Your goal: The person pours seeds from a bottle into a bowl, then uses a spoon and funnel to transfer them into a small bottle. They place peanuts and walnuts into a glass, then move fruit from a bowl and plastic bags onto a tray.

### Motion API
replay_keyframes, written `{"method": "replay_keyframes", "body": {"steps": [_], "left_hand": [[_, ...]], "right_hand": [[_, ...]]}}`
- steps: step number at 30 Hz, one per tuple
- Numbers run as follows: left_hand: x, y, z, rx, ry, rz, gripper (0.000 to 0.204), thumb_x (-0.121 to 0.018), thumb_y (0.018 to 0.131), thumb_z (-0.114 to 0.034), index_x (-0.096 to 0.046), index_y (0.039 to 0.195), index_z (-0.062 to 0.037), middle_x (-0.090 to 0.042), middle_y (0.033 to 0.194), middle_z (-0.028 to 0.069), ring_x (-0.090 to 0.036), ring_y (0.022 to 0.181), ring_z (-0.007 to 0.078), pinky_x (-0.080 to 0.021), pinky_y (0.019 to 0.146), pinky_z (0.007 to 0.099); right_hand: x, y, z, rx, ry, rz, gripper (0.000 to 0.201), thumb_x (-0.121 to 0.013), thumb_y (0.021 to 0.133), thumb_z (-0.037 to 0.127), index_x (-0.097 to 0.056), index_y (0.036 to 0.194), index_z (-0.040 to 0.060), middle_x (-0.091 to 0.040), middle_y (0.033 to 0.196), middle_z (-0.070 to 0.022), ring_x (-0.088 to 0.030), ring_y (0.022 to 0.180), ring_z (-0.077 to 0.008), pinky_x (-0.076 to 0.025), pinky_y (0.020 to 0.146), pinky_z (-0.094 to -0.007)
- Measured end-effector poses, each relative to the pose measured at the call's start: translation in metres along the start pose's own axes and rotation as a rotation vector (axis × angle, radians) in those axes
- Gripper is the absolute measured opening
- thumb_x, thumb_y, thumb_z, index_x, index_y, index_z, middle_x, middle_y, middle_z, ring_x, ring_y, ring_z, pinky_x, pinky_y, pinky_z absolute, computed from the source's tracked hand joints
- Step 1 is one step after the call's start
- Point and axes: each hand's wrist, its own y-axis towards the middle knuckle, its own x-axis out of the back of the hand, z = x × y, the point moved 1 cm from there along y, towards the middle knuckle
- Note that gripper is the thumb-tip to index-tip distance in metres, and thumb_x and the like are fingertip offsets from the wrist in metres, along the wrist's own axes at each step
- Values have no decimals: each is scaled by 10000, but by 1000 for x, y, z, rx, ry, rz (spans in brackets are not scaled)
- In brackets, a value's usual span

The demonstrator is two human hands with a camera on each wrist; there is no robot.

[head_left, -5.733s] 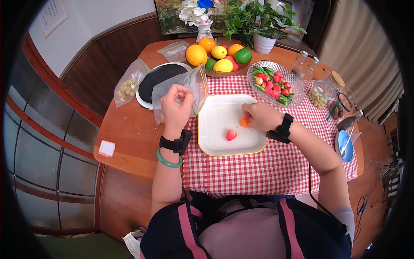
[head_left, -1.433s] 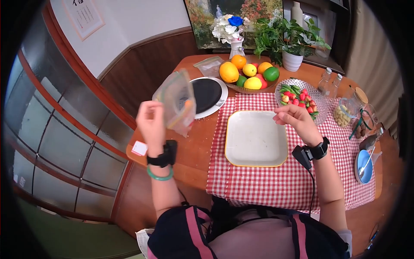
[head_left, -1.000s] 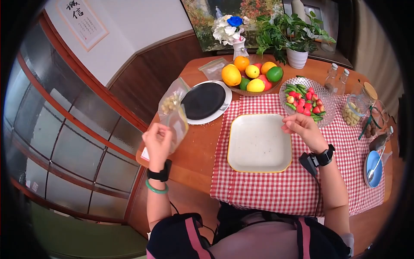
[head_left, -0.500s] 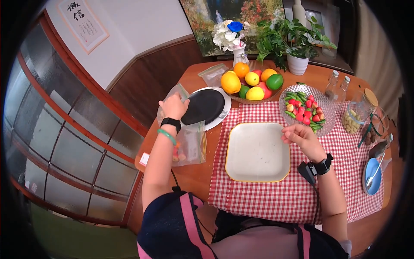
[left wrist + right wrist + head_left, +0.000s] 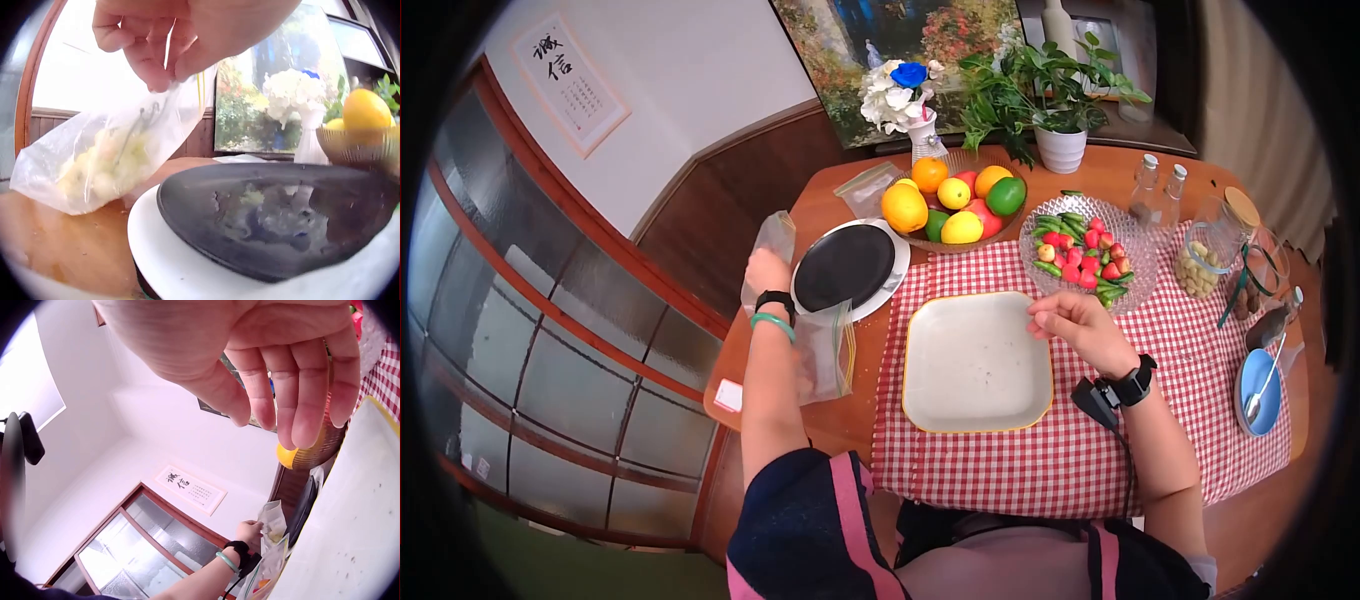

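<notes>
My left hand [image 5: 768, 272] pinches the top edge of a clear zip bag [image 5: 115, 159] with pale, roundish pieces inside; the bag hangs at a slant beside a black round plate [image 5: 845, 265] on a white base. Just nearer to me lies a second zip bag [image 5: 832, 350], and red and orange pieces show in it in the right wrist view. My right hand [image 5: 1085, 328] hovers over the right rim of a white baking dish [image 5: 978, 365] with a yellow edge. Its fingers are loosely bent and hold nothing, as the right wrist view shows. Only small dark specks lie in the dish.
A glass bowl of fruit [image 5: 920, 235] stands at the back, with a flat bag [image 5: 865, 190] beside it. Right of the dish are a cut-glass bowl [image 5: 1138, 275] of strawberries and green peppers, bottles [image 5: 1165, 205], jars [image 5: 1200, 262] and a blue bowl [image 5: 1260, 390] with a spoon.
The strawberry and orange piece have left the dish. My left hand has let go of the second bag, which lies on the table, and taken the bag of pale pieces. My right hand has drawn back.
</notes>
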Motion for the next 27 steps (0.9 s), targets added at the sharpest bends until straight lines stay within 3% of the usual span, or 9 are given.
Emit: {"method": "replay_keyframes", "body": {"steps": [2, 4, 6, 12, 18, 19, 23, 26, 27], "left_hand": [[13, 11, 9, 192, -228, -182, 172, -529, 845, -175, -647, 865, -52, -660, 840, 203, -632, 819, 406, -493, 733, 471], [30, 23, 17, 105, -350, -305, 138, -514, 878, -163, -585, 888, -45, -643, 828, 233, -608, 805, 444, -484, 709, 519], [46, 36, 22, 7, -397, -386, 138, -519, 895, -149, -577, 888, -24, -652, 791, 214, -654, 758, 376, -512, 673, 450], [139, 23, -47, -132, -1074, -108, 182, -527, 939, -144, -549, 906, 33, -664, 785, 115, -691, 719, 180, -520, 642, 273], [229, -54, -153, -91, -1530, 311, 193, -508, 957, -171, -536, 1013, 12, -632, 997, 138, -659, 877, 216, -507, 829, 311], [233, -63, -163, -95, -1591, 381, 198, -499, 960, -175, -535, 1017, 10, -631, 997, 135, -651, 899, 221, -505, 840, 321], [236, -100, -192, -44, -1847, 638, 180, -478, 960, -145, -554, 1004, 12, -626, 989, 139, -625, 954, 251, -504, 883, 381], [221, -117, -194, 113, -1979, 757, 149, -496, 948, -117, -562, 993, 9, -620, 998, 143, -612, 980, 266, -497, 916, 401], [217, -121, -191, 145, -1963, 760, 149, -496, 949, -120, -559, 994, 7, -620, 1000, 143, -611, 982, 263, -496, 919, 398]], "right_hand": [[-2, 0, 0, -6, 17, 22, 250, -567, 936, 172, -598, 1085, -26, -650, 957, -73, -626, 896, -130, -502, 813, -255], [-2, -1, -3, -12, 20, 33, 249, -566, 936, 168, -594, 1090, -26, -649, 958, -71, -622, 898, -127, -501, 815, -255], [-3, -2, -2, -17, 12, 36, 247, -564, 936, 164, -593, 1093, -25, -648, 959, -70, -620, 896, -125, -501, 815, -255], [-11, -3, -2, -8, 29, 57, 273, -570, 936, 200, -602, 1107, -10, -653, 974, -76, -624, 893, -128, -500, 839, -265], [-22, -3, -13, -53, 147, 193, 354, -555, 927, 157, -514, 1228, -26, -636, 1045, -74, -607, 931, -137, -488, 812, -262], [-23, -1, -16, -87, 173, 248, 469, -571, 916, 144, -409, 1319, -33, -597, 1141, -102, -602, 971, -158, -497, 822, -283], [-27, -5, -12, -86, 373, 240, 616, -612, 887, 118, -275, 1386, -9, -508, 1275, -125, -590, 1040, -205, -509, 852, -337], [-19, -7, -7, 104, 615, 214, 573, -606, 893, 114, -316, 1383, 45, -507, 1280, -112, -576, 1066, -205, -508, 843, -345], [-15, -10, 0, 59, 630, 195, 542, -586, 912, 141, -332, 1389, 102, -495, 1303, -85, -553, 1103, -196, -486, 867, -359]]}}
